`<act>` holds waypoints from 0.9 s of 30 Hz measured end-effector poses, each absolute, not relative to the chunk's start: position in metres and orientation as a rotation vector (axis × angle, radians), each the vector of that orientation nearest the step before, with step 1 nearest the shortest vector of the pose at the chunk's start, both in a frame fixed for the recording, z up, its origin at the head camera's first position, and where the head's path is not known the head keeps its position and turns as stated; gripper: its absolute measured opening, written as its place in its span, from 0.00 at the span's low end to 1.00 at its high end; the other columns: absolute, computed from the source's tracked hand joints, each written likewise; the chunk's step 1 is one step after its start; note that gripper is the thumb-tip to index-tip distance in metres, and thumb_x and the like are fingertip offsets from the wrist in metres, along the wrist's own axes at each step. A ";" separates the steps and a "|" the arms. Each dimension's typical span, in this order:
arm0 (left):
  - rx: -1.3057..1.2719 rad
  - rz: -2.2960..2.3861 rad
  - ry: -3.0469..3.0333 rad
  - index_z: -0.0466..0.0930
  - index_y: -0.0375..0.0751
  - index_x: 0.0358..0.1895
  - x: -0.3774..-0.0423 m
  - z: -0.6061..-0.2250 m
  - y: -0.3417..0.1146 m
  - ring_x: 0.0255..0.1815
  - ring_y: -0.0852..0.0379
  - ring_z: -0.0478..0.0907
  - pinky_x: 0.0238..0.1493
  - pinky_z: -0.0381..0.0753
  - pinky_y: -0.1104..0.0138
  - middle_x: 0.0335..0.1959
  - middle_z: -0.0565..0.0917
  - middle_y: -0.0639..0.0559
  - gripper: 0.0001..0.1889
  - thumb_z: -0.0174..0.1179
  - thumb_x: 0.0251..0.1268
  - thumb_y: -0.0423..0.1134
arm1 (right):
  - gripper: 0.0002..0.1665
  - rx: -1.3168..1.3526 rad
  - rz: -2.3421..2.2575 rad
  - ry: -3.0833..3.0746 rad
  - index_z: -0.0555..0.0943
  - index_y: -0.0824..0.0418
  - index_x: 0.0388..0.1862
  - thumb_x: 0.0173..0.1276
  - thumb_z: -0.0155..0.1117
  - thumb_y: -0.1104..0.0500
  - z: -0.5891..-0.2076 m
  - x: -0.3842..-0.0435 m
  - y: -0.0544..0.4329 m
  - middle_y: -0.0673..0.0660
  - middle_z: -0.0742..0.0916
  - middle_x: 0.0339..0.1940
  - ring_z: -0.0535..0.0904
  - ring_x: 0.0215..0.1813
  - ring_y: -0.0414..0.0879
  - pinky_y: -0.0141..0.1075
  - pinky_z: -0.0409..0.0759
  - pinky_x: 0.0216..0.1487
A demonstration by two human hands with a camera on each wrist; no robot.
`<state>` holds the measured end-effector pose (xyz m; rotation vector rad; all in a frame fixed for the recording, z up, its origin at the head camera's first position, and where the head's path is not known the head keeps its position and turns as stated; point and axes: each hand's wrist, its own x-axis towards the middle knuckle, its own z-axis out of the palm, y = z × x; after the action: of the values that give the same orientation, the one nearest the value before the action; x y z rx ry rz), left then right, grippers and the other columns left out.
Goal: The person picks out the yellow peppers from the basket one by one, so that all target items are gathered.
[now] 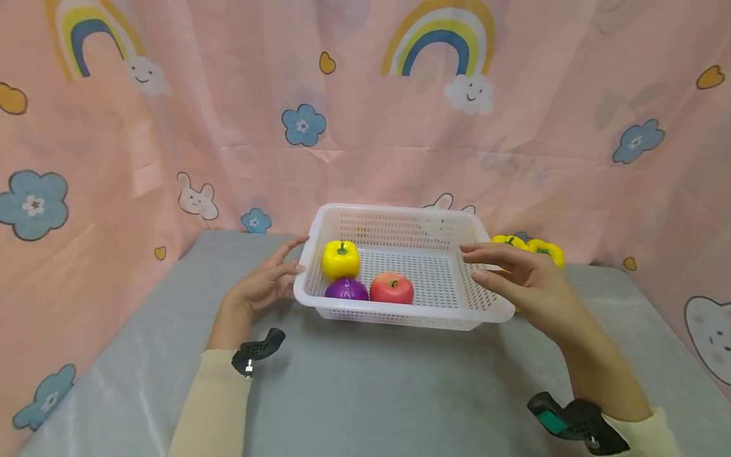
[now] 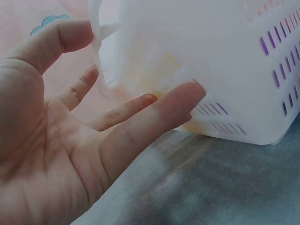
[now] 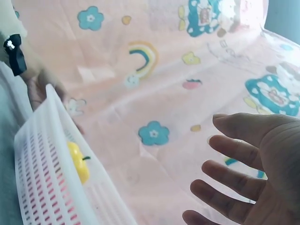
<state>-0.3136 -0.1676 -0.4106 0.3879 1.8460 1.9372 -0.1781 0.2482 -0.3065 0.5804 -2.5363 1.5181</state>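
A white plastic basket [image 1: 394, 315] with slotted walls stands on the grey table. Inside, toward its left end, are a yellow bell pepper [image 1: 341, 260], a shiny purple round vegetable [image 1: 346, 289] and a red apple [image 1: 391, 289]. My left hand [image 1: 265, 279] touches the basket's left end. In the left wrist view its thumb meets the rim, and the other fingers reach under it along the outer wall. Over the basket's right end my right hand [image 1: 522, 279] hovers with parted, slightly bent fingers, nothing between them.
Two more yellow peppers [image 1: 546, 251] sit beyond the basket's right end, partly hidden by the right hand. A pink patterned curtain [image 1: 365, 171] hangs behind the grey table [image 1: 365, 381]. Black bands [image 1: 577, 422] circle both wrists.
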 end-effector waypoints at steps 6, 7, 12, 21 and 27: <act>0.413 1.917 1.838 0.43 0.64 0.81 -0.314 -0.411 -0.168 0.51 0.53 0.87 0.49 0.89 0.52 0.76 0.64 0.34 0.39 0.52 0.75 0.36 | 0.16 0.623 1.487 -2.564 0.85 0.59 0.56 0.72 0.65 0.59 -0.297 -0.187 0.222 0.53 0.83 0.65 0.80 0.64 0.38 0.24 0.82 0.57; 0.418 1.913 1.838 0.42 0.63 0.81 -0.313 -0.411 -0.169 0.52 0.53 0.87 0.49 0.89 0.52 0.76 0.63 0.33 0.39 0.52 0.76 0.37 | 0.15 0.627 1.467 -2.574 0.85 0.59 0.55 0.71 0.66 0.58 -0.296 -0.189 0.218 0.54 0.83 0.65 0.79 0.65 0.40 0.24 0.82 0.57; 0.416 1.907 1.840 0.43 0.64 0.81 -0.313 -0.410 -0.169 0.53 0.52 0.86 0.49 0.89 0.52 0.77 0.61 0.32 0.39 0.51 0.76 0.37 | 0.16 0.663 1.399 -2.632 0.85 0.58 0.55 0.70 0.67 0.57 -0.292 -0.203 0.199 0.56 0.84 0.65 0.80 0.66 0.52 0.29 0.82 0.60; 0.406 1.903 1.854 0.44 0.66 0.81 -0.310 -0.406 -0.170 0.53 0.51 0.86 0.49 0.89 0.53 0.78 0.61 0.33 0.38 0.51 0.76 0.37 | 0.19 0.712 1.373 -2.703 0.85 0.56 0.56 0.70 0.68 0.52 -0.293 -0.233 0.175 0.54 0.86 0.62 0.82 0.64 0.49 0.49 0.82 0.65; 0.407 1.906 1.838 0.44 0.67 0.80 -0.311 -0.407 -0.170 0.53 0.51 0.87 0.49 0.89 0.52 0.78 0.61 0.33 0.38 0.52 0.76 0.37 | 0.21 0.661 1.449 -2.706 0.84 0.52 0.58 0.69 0.68 0.48 -0.297 -0.245 0.160 0.50 0.87 0.60 0.83 0.63 0.47 0.44 0.84 0.62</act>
<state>-0.3111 -0.1700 -0.4069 0.4067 1.8376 1.9059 -0.2450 0.1596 -0.2971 0.6606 -2.7058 1.4491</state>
